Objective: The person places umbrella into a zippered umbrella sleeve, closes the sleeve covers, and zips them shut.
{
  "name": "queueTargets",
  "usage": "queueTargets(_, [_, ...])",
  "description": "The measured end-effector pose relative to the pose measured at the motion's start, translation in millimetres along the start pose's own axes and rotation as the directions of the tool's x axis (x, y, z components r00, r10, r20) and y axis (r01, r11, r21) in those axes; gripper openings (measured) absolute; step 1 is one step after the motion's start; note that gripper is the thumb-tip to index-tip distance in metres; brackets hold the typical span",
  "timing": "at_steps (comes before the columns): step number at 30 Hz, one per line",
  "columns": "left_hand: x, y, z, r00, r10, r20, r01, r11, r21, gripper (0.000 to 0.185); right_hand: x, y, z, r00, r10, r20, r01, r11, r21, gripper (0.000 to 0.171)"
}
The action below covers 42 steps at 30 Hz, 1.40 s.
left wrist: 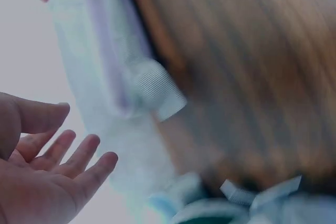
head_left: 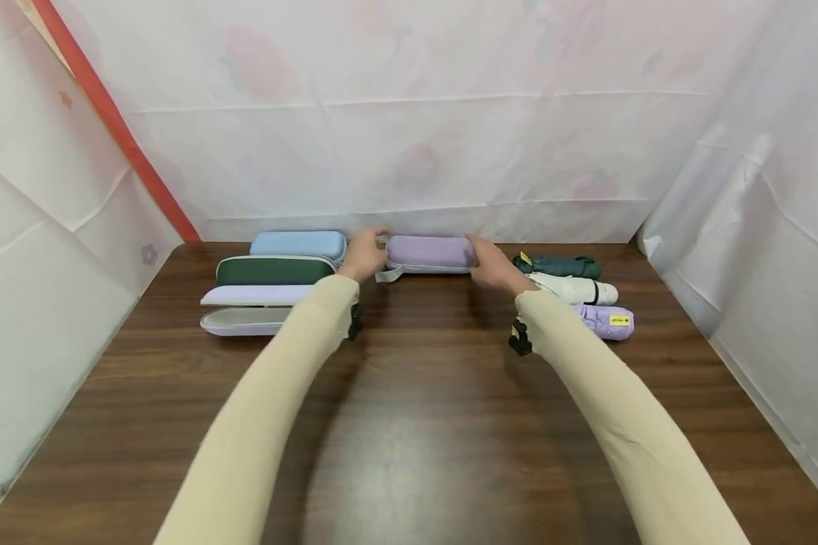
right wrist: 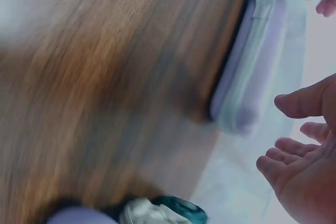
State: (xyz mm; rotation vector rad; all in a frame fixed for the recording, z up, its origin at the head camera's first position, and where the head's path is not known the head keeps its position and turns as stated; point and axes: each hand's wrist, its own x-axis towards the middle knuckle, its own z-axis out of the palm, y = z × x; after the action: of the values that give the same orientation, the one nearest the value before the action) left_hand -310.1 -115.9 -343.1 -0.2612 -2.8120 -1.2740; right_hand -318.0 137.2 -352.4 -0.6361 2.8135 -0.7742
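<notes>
A closed lilac case [head_left: 429, 252] lies at the back middle of the brown table [head_left: 409, 424], a grey strap [head_left: 388, 275] hanging from its left end. My left hand [head_left: 363, 254] is at the case's left end and my right hand [head_left: 492, 266] at its right end. In the left wrist view the left hand [left wrist: 58, 166] is spread, fingers straight, a little apart from the blurred case [left wrist: 102, 51]. The right wrist view likewise shows the right hand [right wrist: 302, 166] with relaxed fingers beside the case [right wrist: 257, 72]. Neither hand holds anything.
At the back left lie a light blue case [head_left: 298, 244], a dark green case [head_left: 275, 270] and an opened lilac case [head_left: 248, 321]. At the back right lie three folded umbrellas: dark green [head_left: 559, 265], white [head_left: 576, 290], lilac [head_left: 607, 321]. White sheets wall the table on three sides.
</notes>
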Motion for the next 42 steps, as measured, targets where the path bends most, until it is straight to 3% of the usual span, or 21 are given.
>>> queueTargets(5, [-19.0,10.4,-34.2,0.999,0.054,0.004,-0.053,0.997,-0.062,0.046,-20.6,-4.2,-11.7,0.995,-0.096,0.007,0.096,0.994,-0.06,0.065])
queueTargets(10, [-41.7,2.4,-66.1,0.991,0.132,0.038,-0.132,0.991,0.008,0.04,-48.7,-0.8,-19.2,0.989,-0.149,-0.002,0.148,0.985,-0.083,0.062])
queueTargets(14, [-61.6,-18.3,-93.7,0.981,0.144,0.13,-0.155,0.984,0.085,0.041,-69.5,5.7,-26.5,0.992,-0.124,0.022,0.125,0.989,-0.08,0.06])
queueTargets(18, [-81.5,-45.9,-119.1,0.961,0.1,0.256,-0.144,0.977,0.157,0.051,-87.9,23.0,-32.8,0.994,-0.103,0.035,0.106,0.992,-0.072,0.059])
queueTargets(22, [-94.1,-75.2,-138.2,0.942,0.039,0.332,-0.117,0.969,0.217,0.059,-104.7,46.0,-37.7,0.995,-0.103,0.007,0.103,0.993,-0.061,0.059])
queueTargets(26, [-99.8,-98.3,-151.0,0.937,-0.033,0.349,-0.06,0.966,0.252,0.057,-118.7,70.6,-38.4,0.991,-0.131,-0.039,0.127,0.987,-0.104,0.058])
queueTargets(31, [-102.2,-116.2,-159.7,0.927,-0.067,0.369,-0.044,0.958,0.285,0.056,-133.8,100.7,-34.5,0.987,-0.149,-0.067,0.133,0.971,-0.201,0.058])
queueTargets(37, [-101.4,-124.5,-164.7,0.913,-0.126,0.388,0.003,0.954,0.301,0.063,-144.6,125.1,-33.4,0.993,-0.072,-0.096,0.045,0.966,-0.255,0.055])
queueTargets(42, [-99.6,-122.6,-164.9,0.912,-0.132,0.389,0.006,0.951,0.309,0.062,-145.1,137.2,-31.9,0.989,-0.101,-0.106,0.067,0.957,-0.283,0.054])
